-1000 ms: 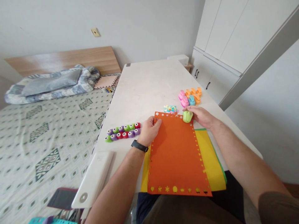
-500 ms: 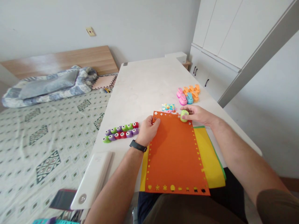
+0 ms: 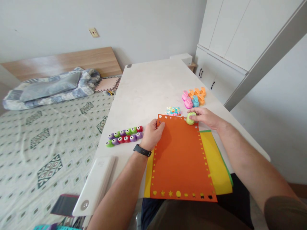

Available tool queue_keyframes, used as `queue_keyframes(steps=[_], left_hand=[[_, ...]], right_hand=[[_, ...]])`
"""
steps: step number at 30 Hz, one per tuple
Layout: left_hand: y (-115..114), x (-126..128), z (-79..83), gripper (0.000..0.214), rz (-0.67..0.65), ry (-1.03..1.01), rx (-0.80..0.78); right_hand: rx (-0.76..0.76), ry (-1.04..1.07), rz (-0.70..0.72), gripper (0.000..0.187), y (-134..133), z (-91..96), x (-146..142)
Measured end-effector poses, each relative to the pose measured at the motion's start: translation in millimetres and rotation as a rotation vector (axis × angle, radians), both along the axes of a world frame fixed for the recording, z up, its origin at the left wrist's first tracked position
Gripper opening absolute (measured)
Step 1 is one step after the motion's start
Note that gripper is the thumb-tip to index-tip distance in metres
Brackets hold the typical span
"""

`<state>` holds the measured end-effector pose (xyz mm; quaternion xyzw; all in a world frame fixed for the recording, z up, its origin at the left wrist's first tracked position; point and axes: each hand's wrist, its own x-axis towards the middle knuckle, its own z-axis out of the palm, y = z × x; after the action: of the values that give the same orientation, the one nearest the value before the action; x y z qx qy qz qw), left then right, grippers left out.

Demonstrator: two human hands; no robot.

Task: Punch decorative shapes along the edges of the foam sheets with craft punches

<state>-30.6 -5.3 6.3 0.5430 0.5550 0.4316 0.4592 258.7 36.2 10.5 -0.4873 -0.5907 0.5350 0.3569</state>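
Note:
An orange sheet of paper [image 3: 179, 156] lies in front of me, with small shapes punched along its edges. My left hand [image 3: 153, 133] grips its upper left corner, thumb on top. At the upper right corner, my right hand [image 3: 206, 117] holds a light green craft punch [image 3: 191, 118] against the top edge, thumb on it and fingers behind. Beneath the orange sheet, a yellow sheet [image 3: 211, 159] sticks out on both sides, and a green edge shows under that. Just beyond the top edge is a pile of punched paper bits [image 3: 173, 111].
Two rows of small purple, green and red punches [image 3: 126, 139] stand left of my left hand. Larger pink, blue and orange punches [image 3: 194, 99] sit beyond my right hand. A long white case [image 3: 96, 183] lies along the left edge of the white table [image 3: 146, 86].
The green punch has shifted very slightly right along the top edge and turned a little in my right hand. My left hand keeps its hold on the sheet.

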Motion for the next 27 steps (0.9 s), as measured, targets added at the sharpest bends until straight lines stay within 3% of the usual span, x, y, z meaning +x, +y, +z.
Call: queue_keyframes(steps=[27], left_hand=[[-0.4, 0.4, 3.3, 0.028, -0.001, 0.011, -0.001]], right_hand=[[-0.067, 0.064, 0.013, 0.047, 3.6, -2.6, 4.0]])
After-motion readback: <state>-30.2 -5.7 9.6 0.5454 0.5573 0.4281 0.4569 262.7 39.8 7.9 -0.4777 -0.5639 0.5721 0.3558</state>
